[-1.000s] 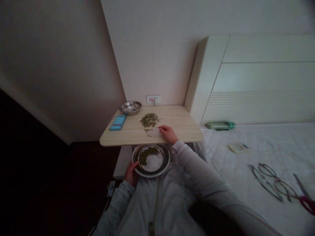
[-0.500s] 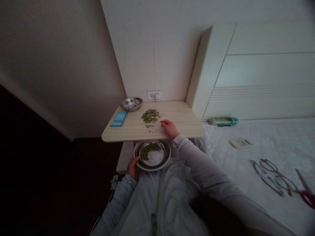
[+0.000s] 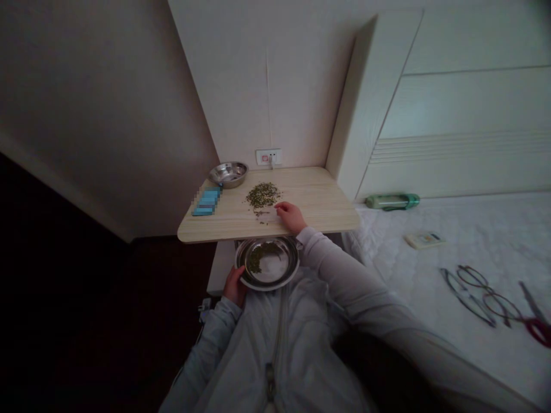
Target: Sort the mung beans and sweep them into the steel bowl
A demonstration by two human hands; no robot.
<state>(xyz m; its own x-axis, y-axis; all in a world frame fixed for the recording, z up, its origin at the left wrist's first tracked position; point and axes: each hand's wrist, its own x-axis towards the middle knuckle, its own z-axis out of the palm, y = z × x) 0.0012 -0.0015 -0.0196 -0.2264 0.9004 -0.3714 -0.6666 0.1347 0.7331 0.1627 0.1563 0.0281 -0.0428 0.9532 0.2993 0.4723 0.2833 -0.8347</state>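
My left hand (image 3: 235,285) grips the rim of a steel bowl (image 3: 267,262) held just below the front edge of a light wooden table (image 3: 318,201). The bowl holds some small green bits. On the tabletop my right hand (image 3: 291,217) rests with its fingers curled on a small white card (image 3: 270,215), right beside a pile of the same green bits (image 3: 263,195).
A second steel bowl (image 3: 228,173) and a blue packet (image 3: 207,202) sit at the table's left back. A wall socket (image 3: 269,156) is behind. The bed on the right carries a green bottle (image 3: 391,201), a remote (image 3: 424,240), two pairs of glasses (image 3: 476,295) and scissors (image 3: 536,318).
The view has tilted a little, so the table sits higher in the picture. My right hand stays at the near edge of the green pile, and the left hand keeps hold of the bowl.
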